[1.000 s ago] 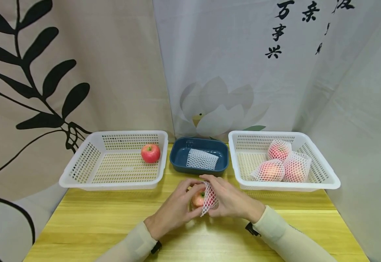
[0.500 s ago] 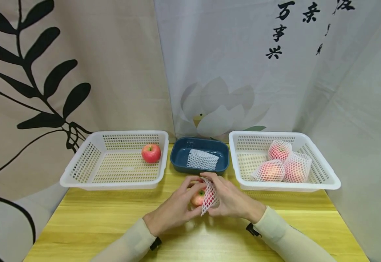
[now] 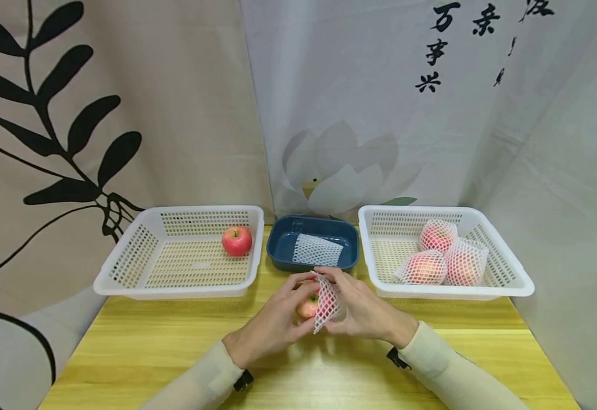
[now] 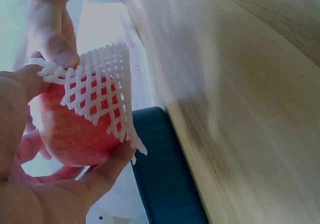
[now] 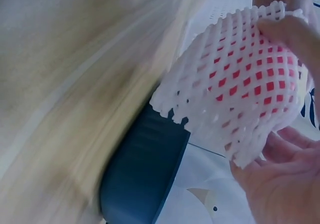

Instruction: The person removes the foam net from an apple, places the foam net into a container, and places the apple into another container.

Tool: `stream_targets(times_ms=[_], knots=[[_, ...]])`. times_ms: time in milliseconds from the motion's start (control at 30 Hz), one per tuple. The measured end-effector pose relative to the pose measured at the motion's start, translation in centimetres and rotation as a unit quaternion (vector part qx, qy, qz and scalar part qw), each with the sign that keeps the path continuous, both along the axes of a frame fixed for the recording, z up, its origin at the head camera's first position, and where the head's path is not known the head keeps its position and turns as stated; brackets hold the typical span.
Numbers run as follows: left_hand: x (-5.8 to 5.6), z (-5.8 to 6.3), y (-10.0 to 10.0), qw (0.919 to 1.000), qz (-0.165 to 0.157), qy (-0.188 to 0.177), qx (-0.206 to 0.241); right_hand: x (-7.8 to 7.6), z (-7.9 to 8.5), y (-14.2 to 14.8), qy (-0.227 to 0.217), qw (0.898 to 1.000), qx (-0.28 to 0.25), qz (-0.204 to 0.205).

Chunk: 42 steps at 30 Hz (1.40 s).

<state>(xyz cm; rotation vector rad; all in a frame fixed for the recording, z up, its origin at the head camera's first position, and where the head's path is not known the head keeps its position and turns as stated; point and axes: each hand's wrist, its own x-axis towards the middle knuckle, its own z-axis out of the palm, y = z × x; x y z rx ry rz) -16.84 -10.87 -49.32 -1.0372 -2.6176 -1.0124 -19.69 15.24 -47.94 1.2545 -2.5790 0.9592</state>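
Between both hands is a red apple [image 4: 75,129], partly covered by a white foam net sleeve [image 5: 240,78]. My left hand [image 3: 273,322] grips the apple with fingers and thumb curled round its bare side; the thumb and a fingertip also meet the net's edge in the left wrist view. On the other side, my right hand [image 3: 362,310] holds the foam net, its thumb and fingers spread round the mesh. In the right wrist view the net's narrow end hangs loose past the apple, and red skin shows through the holes.
A white basket [image 3: 175,293] at the left holds one bare apple [image 3: 237,241]. Behind the hands stands a dark blue tray [image 3: 273,250] with a flat foam net [image 3: 317,249] inside. The right white basket [image 3: 447,291] holds three net-covered apples [image 3: 424,267].
Both hands, with the apple and net, have shifted slightly up and left in the head view. The net's edge sits a little further left over the apple.
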Motion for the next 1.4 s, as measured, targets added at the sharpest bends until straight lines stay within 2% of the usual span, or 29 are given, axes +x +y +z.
stream_targets(times_ms=[400,767,1133,1300,1400], knots=[[0.0,0.0,-0.2,0.9979,0.039,0.041,0.030,0.1,0.7,0.0,0.033,0.999,0.009,-0.020],[0.1,0.4,-0.7,0.9969,0.060,0.031,0.040,0.5,1.1,0.3,0.095,0.995,0.018,-0.008],[-0.1,0.2,-1.0,0.9966,0.066,0.030,0.039,0.3,1.6,0.2,0.108,0.994,-0.016,0.015],[-0.1,0.4,-1.3,0.9972,0.064,0.008,0.037,0.1,1.8,0.0,0.109,0.993,-0.028,0.023],[-0.1,0.6,-1.5,0.9970,0.066,-0.003,0.039,0.0,2.2,0.1,0.103,0.994,-0.016,0.020]])
